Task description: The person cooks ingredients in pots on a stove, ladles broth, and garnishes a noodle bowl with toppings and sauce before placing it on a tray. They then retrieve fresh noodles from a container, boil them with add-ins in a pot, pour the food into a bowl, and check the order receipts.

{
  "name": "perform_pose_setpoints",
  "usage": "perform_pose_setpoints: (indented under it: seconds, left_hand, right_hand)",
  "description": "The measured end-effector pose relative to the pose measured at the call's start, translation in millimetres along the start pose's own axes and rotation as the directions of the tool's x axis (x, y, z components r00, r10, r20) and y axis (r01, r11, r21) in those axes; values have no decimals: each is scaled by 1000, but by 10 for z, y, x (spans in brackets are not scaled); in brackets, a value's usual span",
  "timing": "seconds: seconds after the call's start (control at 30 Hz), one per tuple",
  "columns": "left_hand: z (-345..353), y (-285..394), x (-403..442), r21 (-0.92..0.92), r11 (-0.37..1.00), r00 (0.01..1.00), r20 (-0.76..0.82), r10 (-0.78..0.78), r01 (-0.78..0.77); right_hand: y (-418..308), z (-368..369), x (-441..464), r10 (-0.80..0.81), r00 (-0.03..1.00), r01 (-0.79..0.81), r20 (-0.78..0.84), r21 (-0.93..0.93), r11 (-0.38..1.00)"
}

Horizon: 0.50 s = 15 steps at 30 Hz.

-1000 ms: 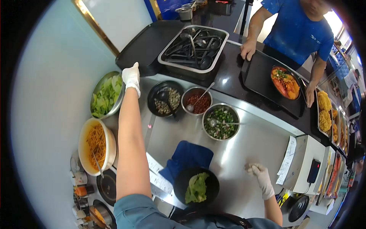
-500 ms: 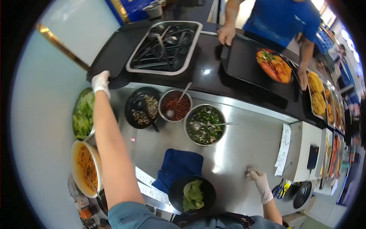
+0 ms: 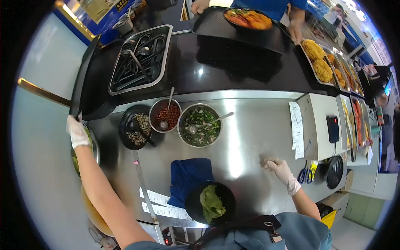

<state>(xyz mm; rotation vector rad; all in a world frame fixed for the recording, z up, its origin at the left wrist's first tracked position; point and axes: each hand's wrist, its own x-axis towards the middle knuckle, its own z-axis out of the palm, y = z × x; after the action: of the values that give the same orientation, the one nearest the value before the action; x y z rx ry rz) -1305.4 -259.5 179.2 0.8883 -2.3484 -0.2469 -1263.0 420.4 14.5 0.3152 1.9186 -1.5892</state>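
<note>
Tray left of the utensil pan

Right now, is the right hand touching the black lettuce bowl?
Apart. The head view shows bare metal counter between the right hand and the black lettuce bowl.

"How's the light?"
"Bright. A white streak glares down the steel counter, with a smaller glint on the black ledge."
"Shadows?"
"A soft one beside the right hand."
"Edges?"
"Fisheye-bowed, corners black."
</note>
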Motion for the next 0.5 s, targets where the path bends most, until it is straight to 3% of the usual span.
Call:
perform_pose_setpoints:
  seconds: [0.03,0.07,0.1,0.13,0.17,0.23,0.3,0.33,0.37,0.4,0.47,0.5]
  left_hand:
    - [50,-366,0,-151,986,997,-38,63,-68]
    - [-161,-257,-196,170,984,998,23,57,-60]
    - [-237,-435,-333,-265,964,1000,-21,-2,-4]
    - [-280,-672,-448,-538,842,996,-36,-82,50]
    - [-497,-389,-567,-850,315,811,198,-551,422]
    - [-710,-441,-900,-821,336,752,160,-640,461]
    - [-932,-327,-1377,-806,360,776,183,-603,469]
    - [-962,-435,-1547,-752,473,837,190,-512,460]
    - [-1023,-175,-1693,-749,470,834,197,-515,467]
    - [-1104,360,-1926,-737,458,841,281,-461,497]
    - [-1064,1164,-2271,-735,434,850,400,-342,521]
    - [-970,1395,-2312,-747,420,857,435,-277,515]
  right_hand:
    - [-33,3,-24,-14,1000,14,4,-29,999]
    - [-66,7,-52,-8,1000,8,-3,-23,1000]
    - [-100,12,-93,-13,1000,13,-6,-37,999]
    - [-150,21,-125,-17,1000,17,-6,-55,998]
    - [-248,68,-173,-6,1000,6,-10,-52,999]
    - [-401,179,-318,-102,994,101,30,38,994]
    - [-448,221,-351,-152,980,158,126,-33,987]
    - [-526,321,-445,-207,960,194,191,86,977]
    - [-620,392,-509,-271,931,225,246,199,954]
    - [-685,457,-552,-263,933,219,245,193,956]
    - [-866,562,-565,-442,833,149,333,633,759]
    - [-1020,568,-569,-448,824,151,347,628,764]
